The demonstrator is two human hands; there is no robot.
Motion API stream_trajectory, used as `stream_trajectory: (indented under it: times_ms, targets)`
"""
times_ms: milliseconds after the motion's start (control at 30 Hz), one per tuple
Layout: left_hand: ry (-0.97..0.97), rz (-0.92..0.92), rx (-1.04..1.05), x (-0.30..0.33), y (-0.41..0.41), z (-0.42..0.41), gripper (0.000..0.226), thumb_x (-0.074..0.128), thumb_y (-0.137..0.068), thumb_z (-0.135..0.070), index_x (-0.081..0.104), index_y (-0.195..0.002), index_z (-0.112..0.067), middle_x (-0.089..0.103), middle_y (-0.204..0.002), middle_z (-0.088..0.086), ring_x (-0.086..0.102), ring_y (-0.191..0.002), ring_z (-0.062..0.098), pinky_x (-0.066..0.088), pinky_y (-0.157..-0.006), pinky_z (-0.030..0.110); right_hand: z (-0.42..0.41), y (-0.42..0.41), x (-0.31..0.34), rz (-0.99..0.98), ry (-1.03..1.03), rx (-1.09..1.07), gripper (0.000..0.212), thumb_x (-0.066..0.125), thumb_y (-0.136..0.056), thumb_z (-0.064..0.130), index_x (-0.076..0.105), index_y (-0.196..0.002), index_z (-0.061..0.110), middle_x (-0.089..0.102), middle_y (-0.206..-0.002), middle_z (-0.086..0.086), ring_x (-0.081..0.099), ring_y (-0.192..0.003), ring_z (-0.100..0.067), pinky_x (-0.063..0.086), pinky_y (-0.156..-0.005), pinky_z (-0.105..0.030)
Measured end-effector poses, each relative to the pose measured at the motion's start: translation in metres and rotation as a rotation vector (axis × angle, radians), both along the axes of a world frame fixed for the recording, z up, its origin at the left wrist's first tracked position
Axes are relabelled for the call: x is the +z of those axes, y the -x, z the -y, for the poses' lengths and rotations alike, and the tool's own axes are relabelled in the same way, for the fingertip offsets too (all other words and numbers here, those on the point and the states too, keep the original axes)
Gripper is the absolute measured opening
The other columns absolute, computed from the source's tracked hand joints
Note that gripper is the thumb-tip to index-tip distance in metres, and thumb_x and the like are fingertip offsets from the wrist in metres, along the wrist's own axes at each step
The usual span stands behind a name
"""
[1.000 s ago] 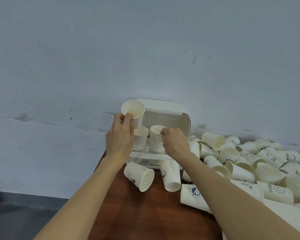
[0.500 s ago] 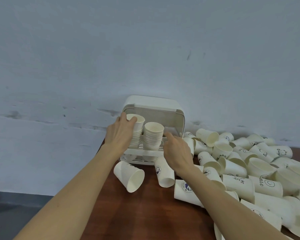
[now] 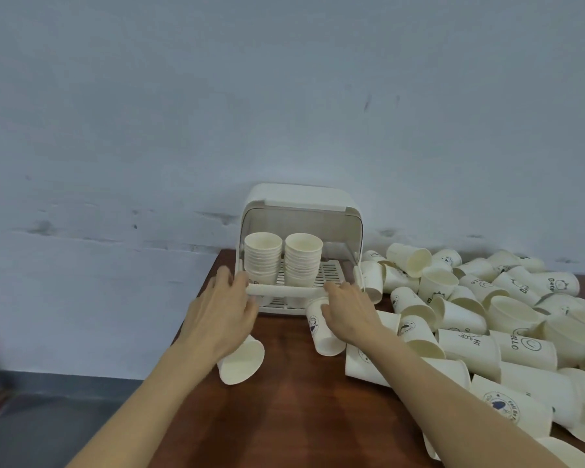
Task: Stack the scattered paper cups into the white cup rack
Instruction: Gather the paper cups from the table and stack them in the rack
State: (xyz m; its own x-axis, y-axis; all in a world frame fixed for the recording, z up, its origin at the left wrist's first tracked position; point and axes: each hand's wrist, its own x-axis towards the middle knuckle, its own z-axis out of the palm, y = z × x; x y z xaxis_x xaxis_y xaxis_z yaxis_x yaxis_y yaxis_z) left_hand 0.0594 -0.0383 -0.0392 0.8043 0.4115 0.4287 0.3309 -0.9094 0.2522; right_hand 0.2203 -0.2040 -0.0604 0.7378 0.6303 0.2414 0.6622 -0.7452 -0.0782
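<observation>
A white cup rack [image 3: 301, 204] with its domed lid raised stands at the far edge of a dark wooden table [image 3: 284, 417], backed against a pale blue wall [image 3: 284, 96]; two upright stacks of nested paper cups, the left stack [image 3: 263, 258] and the right stack [image 3: 303, 258], sit side by side on the rack's slatted upper shelf, toward its left half. The person's left hand [image 3: 222, 315] reaches to the rack's front left corner, fingers loosely extended and slightly blurred, holding nothing, its fingertips at the front rail [image 3: 284, 291]. The right hand [image 3: 348, 312] lies at the rail's right end, fingers relaxed; whether they actually touch the rail cannot be told. Beneath the left wrist a loose cup [image 3: 242, 363] lies on its side, mouth toward the camera, and a printed cup [image 3: 321, 332] lies tipped just below the rack, partly under the right hand. To the right of the rack a large heap of scattered paper cups [image 3: 487, 315], many printed with small drawings and words such as "HELLO", covers the table to the frame's edge
</observation>
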Motion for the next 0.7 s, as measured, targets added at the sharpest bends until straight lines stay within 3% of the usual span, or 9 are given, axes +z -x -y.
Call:
stream_trajectory:
  times_ms: [133,300,467,600,700]
  targets:
    - [0.049,-0.070,-0.060,-0.012,0.038,0.011,0.010,0.047,-0.090,-0.034,0.040,-0.094,-0.028,0.036,-0.099,-0.007,0.044,-0.087,0.013,0.041,-0.063,0.028,-0.003,0.007,-0.004,-0.009,-0.047,-0.039,0.025,0.050,-0.091,0.015,0.042,-0.114,0.012,0.057,-0.113,-0.013,0.053,-0.102,-0.032,0.044,-0.081,-0.039]
    - [0.033,-0.140,-0.108,-0.017,0.055,0.011,0.015,0.049,-0.088,-0.025,0.040,-0.097,-0.033,0.033,-0.103,-0.011,0.040,-0.093,0.008,0.038,-0.062,0.021,-0.003,0.015,-0.006,-0.100,-0.063,-0.044,0.026,0.050,-0.092,0.015,0.041,-0.117,0.012,0.054,-0.115,-0.014,0.055,-0.101,-0.034,0.044,-0.073,-0.038]
    - [0.025,-0.219,-0.108,-0.021,0.062,0.009,0.019,0.045,-0.090,-0.017,0.056,-0.092,-0.032,0.033,-0.114,-0.014,0.040,-0.105,0.008,0.045,-0.070,0.026,-0.004,0.022,0.001,-0.152,0.010,-0.014,0.044,0.046,-0.095,0.024,0.036,-0.138,0.019,0.046,-0.127,-0.015,0.052,-0.111,-0.036,0.046,-0.087,-0.043]
    - [0.000,-0.305,-0.086,-0.023,0.062,0.009,0.031,0.041,-0.092,-0.015,0.064,-0.108,-0.030,0.033,-0.120,-0.010,0.039,-0.113,0.010,0.045,-0.075,0.027,-0.008,0.030,0.007,-0.184,0.098,-0.003,0.043,0.043,-0.095,0.026,0.040,-0.137,0.016,0.043,-0.129,-0.016,0.052,-0.110,-0.037,0.043,-0.085,-0.040]
    - [-0.024,-0.333,-0.060,-0.024,0.063,0.007,0.033,0.041,-0.091,-0.012,0.060,-0.115,-0.024,0.033,-0.112,-0.005,0.042,-0.104,0.016,0.046,-0.076,0.029,-0.010,0.036,0.011,-0.198,0.129,-0.001,0.037,0.044,-0.095,0.023,0.046,-0.129,0.012,0.044,-0.128,-0.016,0.052,-0.109,-0.035,0.041,-0.081,-0.037]
